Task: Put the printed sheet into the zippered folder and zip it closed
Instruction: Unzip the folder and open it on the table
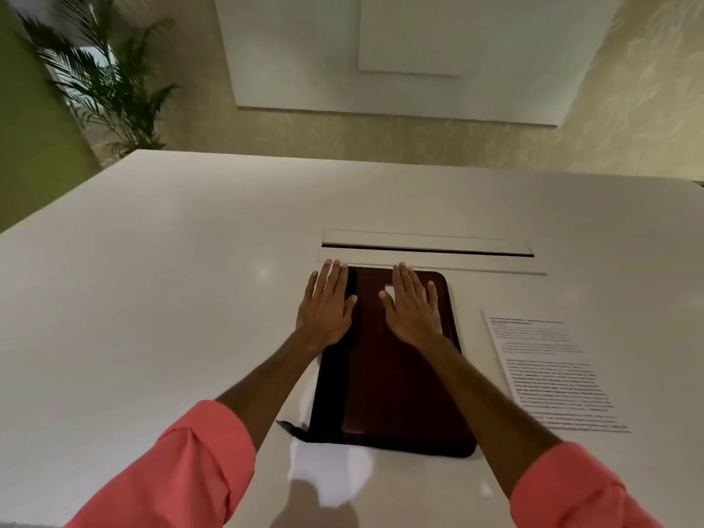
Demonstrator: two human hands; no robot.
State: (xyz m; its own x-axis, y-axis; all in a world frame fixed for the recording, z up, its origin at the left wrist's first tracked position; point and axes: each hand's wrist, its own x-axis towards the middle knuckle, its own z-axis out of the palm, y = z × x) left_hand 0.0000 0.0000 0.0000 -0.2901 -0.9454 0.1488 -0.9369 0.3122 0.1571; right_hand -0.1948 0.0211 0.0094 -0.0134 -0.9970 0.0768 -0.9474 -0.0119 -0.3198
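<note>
On the white table (152, 299), nothing is done yet: zippered folder (396, 375) lies shut, printed sheet (548, 371) just beside it on the right, left hand (327, 306) and right hand (413, 310) spread flat on its far end, gripping nothing.

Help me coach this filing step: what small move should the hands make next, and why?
Probably find the zipper pull and start unzipping. The folder lies closed on the table, both the left hand and right hand rest flat and empty near its far end, and the printed sheet still lies outside to its right. The strap at its near left corner may be the pull.
</note>
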